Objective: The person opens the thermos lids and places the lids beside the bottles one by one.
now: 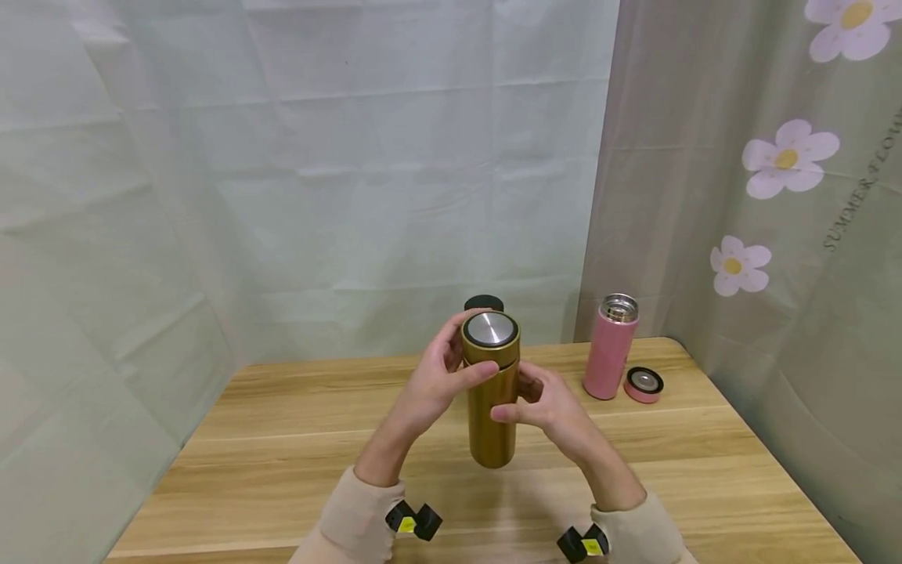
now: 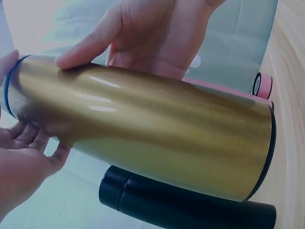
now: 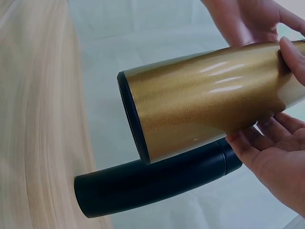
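Note:
A gold thermos (image 1: 491, 431) with a silver-topped lid (image 1: 492, 329) stands nearly upright between both hands, over the table. My left hand (image 1: 438, 384) grips it at the lid, thumb across the front and fingers round the far side. Lower down, my right hand (image 1: 557, 411) holds the body from the right, its thumb on the front. The thermos's dark base rim (image 3: 131, 119) shows in both wrist views. Behind it is a black thermos (image 3: 152, 183), mostly hidden in the head view except for its dark top (image 1: 483, 301).
At the back right of the wooden table (image 1: 296, 454) stands a pink thermos (image 1: 610, 356) with its steel mouth uncovered. Its pink lid (image 1: 643, 385) lies beside it, inner side up. Pale curtains (image 1: 423, 196) hang behind and along both sides.

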`<state>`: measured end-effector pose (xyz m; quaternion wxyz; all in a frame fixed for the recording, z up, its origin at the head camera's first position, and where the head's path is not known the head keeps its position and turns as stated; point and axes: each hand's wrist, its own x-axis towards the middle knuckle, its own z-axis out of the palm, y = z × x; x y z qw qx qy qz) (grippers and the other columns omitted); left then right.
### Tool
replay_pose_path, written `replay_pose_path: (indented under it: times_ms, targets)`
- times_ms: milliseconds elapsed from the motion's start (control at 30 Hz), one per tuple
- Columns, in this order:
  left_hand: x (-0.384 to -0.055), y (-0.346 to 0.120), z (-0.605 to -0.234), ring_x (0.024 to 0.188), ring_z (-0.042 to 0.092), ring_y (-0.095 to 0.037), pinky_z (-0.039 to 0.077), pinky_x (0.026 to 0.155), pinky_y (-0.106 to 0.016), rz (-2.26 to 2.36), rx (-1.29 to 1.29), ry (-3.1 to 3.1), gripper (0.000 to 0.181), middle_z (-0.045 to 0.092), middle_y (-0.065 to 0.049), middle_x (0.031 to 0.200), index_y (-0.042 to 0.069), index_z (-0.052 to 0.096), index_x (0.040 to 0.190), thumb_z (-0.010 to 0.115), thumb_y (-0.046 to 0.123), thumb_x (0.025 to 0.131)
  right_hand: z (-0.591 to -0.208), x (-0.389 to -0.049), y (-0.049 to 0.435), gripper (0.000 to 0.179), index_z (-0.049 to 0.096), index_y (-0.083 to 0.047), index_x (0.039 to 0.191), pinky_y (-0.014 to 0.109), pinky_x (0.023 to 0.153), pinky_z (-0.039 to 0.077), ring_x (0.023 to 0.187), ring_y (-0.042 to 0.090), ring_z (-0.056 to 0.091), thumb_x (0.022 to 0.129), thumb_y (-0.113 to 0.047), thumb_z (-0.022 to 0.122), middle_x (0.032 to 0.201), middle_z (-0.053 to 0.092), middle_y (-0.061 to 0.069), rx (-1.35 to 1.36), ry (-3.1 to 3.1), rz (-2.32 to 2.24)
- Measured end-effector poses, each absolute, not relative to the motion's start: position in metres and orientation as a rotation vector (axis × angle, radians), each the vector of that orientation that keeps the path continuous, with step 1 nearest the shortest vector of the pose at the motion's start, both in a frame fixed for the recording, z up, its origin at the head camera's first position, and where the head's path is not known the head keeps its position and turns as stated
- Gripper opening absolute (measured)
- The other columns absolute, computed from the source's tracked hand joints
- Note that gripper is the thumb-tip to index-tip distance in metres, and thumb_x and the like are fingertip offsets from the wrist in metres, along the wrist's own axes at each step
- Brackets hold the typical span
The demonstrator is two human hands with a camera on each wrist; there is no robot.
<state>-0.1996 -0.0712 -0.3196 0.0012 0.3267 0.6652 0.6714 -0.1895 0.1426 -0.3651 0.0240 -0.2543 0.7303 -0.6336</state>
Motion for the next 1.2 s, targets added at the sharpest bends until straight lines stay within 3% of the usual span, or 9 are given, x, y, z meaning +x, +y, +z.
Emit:
replay_pose_path:
  times_ms: [133, 333, 500, 900, 1200]
  targets:
    - [-0.1996, -0.0689, -0.3202, 0.137, 0.051, -0.022, 0.027, 0.123, -0.049, 2.148, 1.021, 2.077, 0.076, 0.059, -0.008, 0.141, 0.022, 0.045, 0.152, 0.084, 0.039, 0.089, -0.3652, -0.1895, 0.1428, 0.056, 0.063, -0.015, 0.139, 0.054, 0.109, 0.043, 0.123, 0.027, 0.063, 0.088, -0.028, 0.081, 0.131, 0.069, 0.003, -0.757, 2.286, -1.942]
    - [-0.2015, -0.0722, -0.3208, 0.132, 0.054, -0.028, 0.040, 0.115, -0.049, 2.073, 1.131, 2.020, 0.083, 0.056, -0.012, 0.143, 0.019, 0.038, 0.160, 0.077, 0.049, 0.093, -0.3651, -0.1901, 0.1423, 0.053, 0.064, -0.014, 0.137, 0.056, 0.109, 0.042, 0.122, 0.028, 0.063, 0.088, -0.027, 0.081, 0.130, 0.070, 0.004, -0.796, 2.275, -1.944]
    - [-0.2006, -0.0738, -0.3192, 0.126, 0.058, -0.030, 0.046, 0.108, -0.046, 2.018, 1.141, 2.033, 0.079, 0.057, -0.011, 0.143, 0.020, 0.038, 0.161, 0.073, 0.049, 0.096, -0.3654, -0.1905, 0.1421, 0.052, 0.065, -0.013, 0.135, 0.055, 0.109, 0.042, 0.123, 0.028, 0.063, 0.087, -0.026, 0.082, 0.130, 0.070, 0.004, -0.798, 2.266, -1.951]
    - [-0.2006, -0.0676, -0.3178, 0.137, 0.052, -0.022, 0.031, 0.120, -0.050, 2.147, 1.030, 2.057, 0.077, 0.058, -0.008, 0.142, 0.022, 0.045, 0.152, 0.083, 0.042, 0.089, -0.3645, -0.1900, 0.1417, 0.057, 0.062, -0.017, 0.141, 0.057, 0.111, 0.041, 0.125, 0.027, 0.062, 0.089, -0.030, 0.080, 0.133, 0.068, 0.003, -0.753, 2.279, -1.950]
    - [-0.2028, -0.0725, -0.3181, 0.127, 0.058, -0.030, 0.047, 0.108, -0.043, 2.021, 1.178, 2.010, 0.086, 0.057, -0.013, 0.143, 0.014, 0.034, 0.162, 0.071, 0.054, 0.096, -0.3651, -0.1902, 0.1421, 0.054, 0.064, -0.014, 0.137, 0.055, 0.109, 0.042, 0.123, 0.028, 0.063, 0.087, -0.027, 0.081, 0.131, 0.069, 0.004, -0.799, 2.270, -1.952]
